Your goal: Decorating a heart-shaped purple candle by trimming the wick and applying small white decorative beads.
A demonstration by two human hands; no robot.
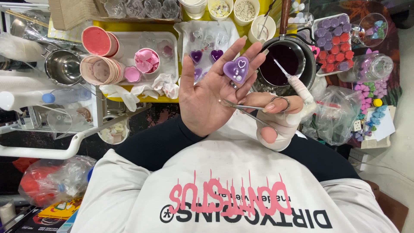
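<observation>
Centre frame: left hand point(207, 97), palm up, fingers cradling purple heart-shaped wax piece point(236, 70). Right hand point(280, 118), fingers gripping metal scissors point(254, 108). Step: inspection; next move likely needs fine trimming.

Crowded pot point(288, 60) and tray point(129, 43) ahead.
</observation>
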